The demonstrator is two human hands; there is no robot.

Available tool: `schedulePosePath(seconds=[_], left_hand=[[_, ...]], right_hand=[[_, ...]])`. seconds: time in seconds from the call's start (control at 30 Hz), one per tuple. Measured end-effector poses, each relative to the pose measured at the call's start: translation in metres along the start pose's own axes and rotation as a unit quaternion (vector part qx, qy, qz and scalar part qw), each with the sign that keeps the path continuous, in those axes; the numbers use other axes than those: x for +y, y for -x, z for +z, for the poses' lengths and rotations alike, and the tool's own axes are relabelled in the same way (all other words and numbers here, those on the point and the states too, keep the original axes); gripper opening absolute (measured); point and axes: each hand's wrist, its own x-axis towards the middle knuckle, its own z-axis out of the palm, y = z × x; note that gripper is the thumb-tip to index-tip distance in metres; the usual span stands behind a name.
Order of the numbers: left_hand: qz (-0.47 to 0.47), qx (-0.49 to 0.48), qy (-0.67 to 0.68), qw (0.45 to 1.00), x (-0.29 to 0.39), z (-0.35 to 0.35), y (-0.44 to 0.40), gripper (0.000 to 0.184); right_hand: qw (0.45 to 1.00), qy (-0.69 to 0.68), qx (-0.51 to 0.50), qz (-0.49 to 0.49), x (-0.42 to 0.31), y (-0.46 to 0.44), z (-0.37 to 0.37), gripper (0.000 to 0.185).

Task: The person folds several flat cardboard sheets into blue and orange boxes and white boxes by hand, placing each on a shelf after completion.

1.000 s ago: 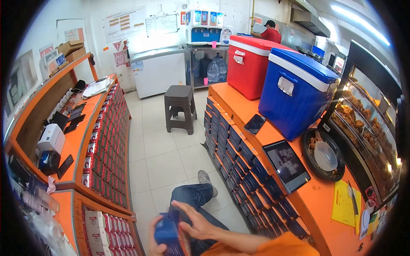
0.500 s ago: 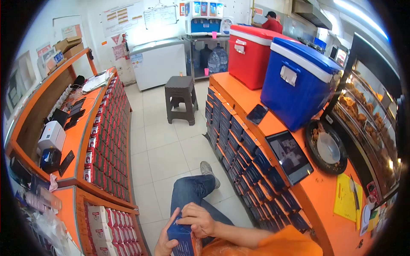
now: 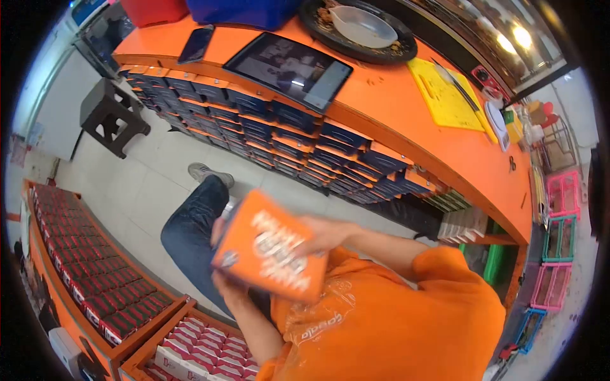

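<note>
An orange and blue box (image 3: pixel 270 247) with white lettering, blurred by motion, is between my two hands, in front of my orange shirt. My left hand (image 3: pixel 222 238) holds its far left side, and part of the hand is hidden behind the box. On the box's right side, my right hand (image 3: pixel 324 233) grips the edge with its fingers over the orange face. Beyond the box are my jeans-covered leg and a grey shoe.
An orange counter (image 3: pixel 387 101) bears a tablet (image 3: pixel 289 70), a phone (image 3: pixel 196 44), a black pan (image 3: pixel 406 47), and a yellow board (image 3: pixel 445 95) with a knife. Folded boxes (image 3: pixel 254 127) fill its shelves. A dark stool (image 3: pixel 111 117) and red-white boxes (image 3: pixel 89 267) stand left.
The view has swung right and down toward the counter. The box has turned so its orange lettered face shows, and both hands have moved with it, my right hand now at its right edge.
</note>
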Motion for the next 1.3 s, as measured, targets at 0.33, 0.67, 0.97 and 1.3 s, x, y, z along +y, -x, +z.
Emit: schedulePosePath(seconds=[0.33,0.67,0.97,1.3], left_hand=[[-0.234,-0.023,-0.191,0.953,-0.068,-0.035,-0.031,0.041],[-0.22,0.009,-0.146,0.964,-0.068,-0.045,-0.026,0.035],[-0.217,0.014,-0.144,0.965,-0.066,-0.048,-0.024,0.036],[-0.198,0.036,-0.133,0.97,-0.063,-0.054,-0.019,0.033]], right_hand=[[0.801,-0.279,0.518,0.107,0.199,0.349,-0.079,0.049],[0.745,-0.259,0.615,-0.006,0.153,0.29,-0.084,0.05],[0.732,-0.171,0.65,-0.116,0.108,0.289,-0.125,0.036],[0.777,-0.095,0.597,-0.178,0.112,0.246,-0.155,0.042]])
